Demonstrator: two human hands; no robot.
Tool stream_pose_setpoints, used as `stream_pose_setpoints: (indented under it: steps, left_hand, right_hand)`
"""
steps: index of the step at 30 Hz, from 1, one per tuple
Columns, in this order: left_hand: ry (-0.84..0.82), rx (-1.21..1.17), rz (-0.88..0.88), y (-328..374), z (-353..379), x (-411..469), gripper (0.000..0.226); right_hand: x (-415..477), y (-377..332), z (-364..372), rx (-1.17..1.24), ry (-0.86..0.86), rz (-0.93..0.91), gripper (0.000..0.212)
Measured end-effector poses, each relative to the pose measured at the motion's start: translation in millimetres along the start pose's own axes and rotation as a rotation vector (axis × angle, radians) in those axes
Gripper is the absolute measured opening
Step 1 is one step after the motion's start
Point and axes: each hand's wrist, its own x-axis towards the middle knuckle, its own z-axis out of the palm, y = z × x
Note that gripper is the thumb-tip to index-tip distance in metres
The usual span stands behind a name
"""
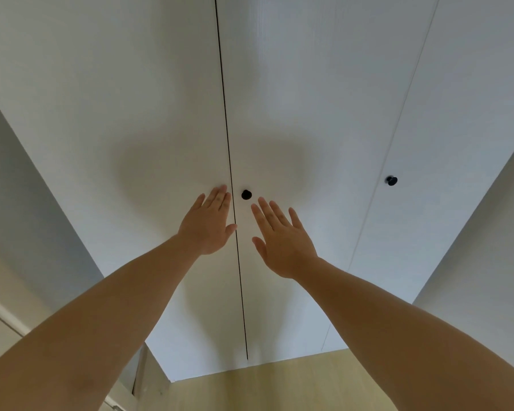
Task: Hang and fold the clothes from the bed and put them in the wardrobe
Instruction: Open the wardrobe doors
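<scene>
White wardrobe (324, 99) doors fill the view, shut, with a thin dark seam (226, 129) running down between the left door (116, 129) and the middle door (303, 84). Both bare forearms reach forward and up from the lower corners, nearly straight at the elbow. The left hand (209, 225) lies back-up at the left door's right edge. Its fingers (220, 198) are straight and close together, tips beside the seam and seemingly touching the panel, and the thumb crosses the seam. The right hand (282, 241) is held over the middle door's left edge, fingers straight and slightly spread, holding nothing; whether it touches the door I cannot tell. A black knob (246, 194) sits on the middle door just beside the seam, between the two sets of fingertips and just above the right index finger. A second black knob (391, 180) sits well apart to the right, beside a fainter seam. Pale wooden floor (279, 387) shows below the doors' bottom edge, between the forearms.
</scene>
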Motion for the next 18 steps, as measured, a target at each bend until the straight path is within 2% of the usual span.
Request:
stream_pose_setpoints:
  steps: [6, 11, 18]
  left_hand:
    - [0.022, -0.094, -0.021, 0.4, -7.4, 1.3, 0.075]
    - [0.107, -0.238, -0.033, 3.6, -19.8, -6.2, 0.054]
    - [0.265, -0.352, 0.010, 11.1, -15.3, -48.5, 0.054]
  right_hand:
    - [-9.7, 5.4, -4.5, 0.006, 0.017, 0.015, 0.065]
    - [-12.4, 7.2, -8.8, 0.018, 0.031, 0.015, 0.065]
    - [-3.5, -11.5, -6.1, 0.214, -0.014, 0.009, 0.065]
